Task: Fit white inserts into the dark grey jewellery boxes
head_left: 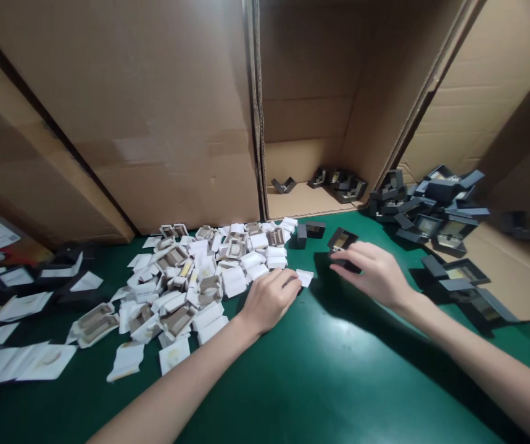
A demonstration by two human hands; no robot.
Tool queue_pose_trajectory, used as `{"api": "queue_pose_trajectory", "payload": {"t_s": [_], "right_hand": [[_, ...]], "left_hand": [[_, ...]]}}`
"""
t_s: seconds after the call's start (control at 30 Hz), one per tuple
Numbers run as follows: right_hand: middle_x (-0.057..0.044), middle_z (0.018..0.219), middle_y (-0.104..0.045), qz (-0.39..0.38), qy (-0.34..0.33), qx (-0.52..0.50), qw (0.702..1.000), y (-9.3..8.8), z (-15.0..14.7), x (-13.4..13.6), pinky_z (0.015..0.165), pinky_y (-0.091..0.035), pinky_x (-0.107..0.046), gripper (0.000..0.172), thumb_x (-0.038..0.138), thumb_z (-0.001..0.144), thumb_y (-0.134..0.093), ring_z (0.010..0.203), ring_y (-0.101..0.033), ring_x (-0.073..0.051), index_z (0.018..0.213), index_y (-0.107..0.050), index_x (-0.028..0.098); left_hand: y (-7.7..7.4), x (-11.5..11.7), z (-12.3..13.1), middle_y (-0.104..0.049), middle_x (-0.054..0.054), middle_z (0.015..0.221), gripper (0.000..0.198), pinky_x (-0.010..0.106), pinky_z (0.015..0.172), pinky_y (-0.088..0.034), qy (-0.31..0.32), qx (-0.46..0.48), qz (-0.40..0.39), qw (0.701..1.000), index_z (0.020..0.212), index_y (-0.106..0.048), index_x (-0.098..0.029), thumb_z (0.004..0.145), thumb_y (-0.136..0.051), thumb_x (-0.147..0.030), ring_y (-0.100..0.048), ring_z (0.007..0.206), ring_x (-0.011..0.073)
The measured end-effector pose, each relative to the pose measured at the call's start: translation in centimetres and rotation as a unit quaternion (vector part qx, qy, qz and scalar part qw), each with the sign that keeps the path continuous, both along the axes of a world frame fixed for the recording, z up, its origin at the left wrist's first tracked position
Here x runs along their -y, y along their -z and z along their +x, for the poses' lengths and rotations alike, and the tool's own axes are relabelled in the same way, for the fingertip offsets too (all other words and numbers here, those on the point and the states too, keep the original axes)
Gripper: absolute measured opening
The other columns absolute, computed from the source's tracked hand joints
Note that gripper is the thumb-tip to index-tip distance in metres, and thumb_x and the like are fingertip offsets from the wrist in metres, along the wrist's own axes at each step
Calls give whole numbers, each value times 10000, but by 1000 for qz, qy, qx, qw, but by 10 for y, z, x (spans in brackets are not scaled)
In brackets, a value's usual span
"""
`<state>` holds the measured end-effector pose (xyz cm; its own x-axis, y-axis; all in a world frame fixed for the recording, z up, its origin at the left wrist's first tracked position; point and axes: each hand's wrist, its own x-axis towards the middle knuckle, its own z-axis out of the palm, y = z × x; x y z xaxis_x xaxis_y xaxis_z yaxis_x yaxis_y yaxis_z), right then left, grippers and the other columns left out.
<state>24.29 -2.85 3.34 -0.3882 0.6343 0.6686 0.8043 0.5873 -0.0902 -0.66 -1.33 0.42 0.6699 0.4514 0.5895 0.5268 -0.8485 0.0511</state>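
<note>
My right hand (376, 271) pinches a small open black jewellery box (342, 239) by its near side; the box's lid is tipped back. My left hand (271, 301) is closed, fingers curled, on a small white card insert (305, 279) that pokes out past its fingertips. The fingers cover most of that insert. Just left of it spreads a heap of folded white inserts (234, 280), some showing brown undersides. Another small black box (315, 230) rests on the green table (302, 382) beyond my hands.
Large cardboard boxes (176, 123) stand along the back. Several black boxes lie inside an open carton (287, 203). A pile of open black boxes (440, 203) sits at the right. On the left are black boxes with white inserts (28, 364).
</note>
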Motion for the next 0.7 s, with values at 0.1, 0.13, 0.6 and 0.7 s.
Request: {"api": "queue_pose_trajectory", "payload": {"t_s": [0.1,0.13,0.6,0.7], "right_hand": [[-45,742,-654,16,-42,47,998,23,-9,5,634,-436,-307,99,235,859,-601,677,-540,-172,920,-648,173],[-49,756,-658,6,-59,49,997,28,-12,8,637,-442,-314,112,237,859,-603,685,-540,-176,941,-642,173],[-9,744,-657,-376,-115,-512,764,27,-24,15,705,-532,-317,288,416,832,-621,701,-647,-154,997,-495,217],[-6,745,-650,-394,-90,-531,744,30,-21,10,669,-508,-287,349,414,741,-718,684,-622,-138,950,-530,208]], "left_hand": [[2,2,1,-688,75,976,172,275,716,-551,23,74,-30,997,988,-625,-142,929,-464,-144,-657,848,158],[2,2,2,-689,76,976,174,275,729,-558,28,105,-49,993,998,-626,-145,930,-465,-145,-661,857,156],[-6,-18,25,-664,112,995,181,349,792,-551,171,111,9,979,1032,-613,-150,863,-573,-100,-615,959,192],[-5,-14,25,-657,122,1049,168,343,824,-545,186,87,16,979,1032,-603,-149,877,-554,-106,-606,1024,198]]}}
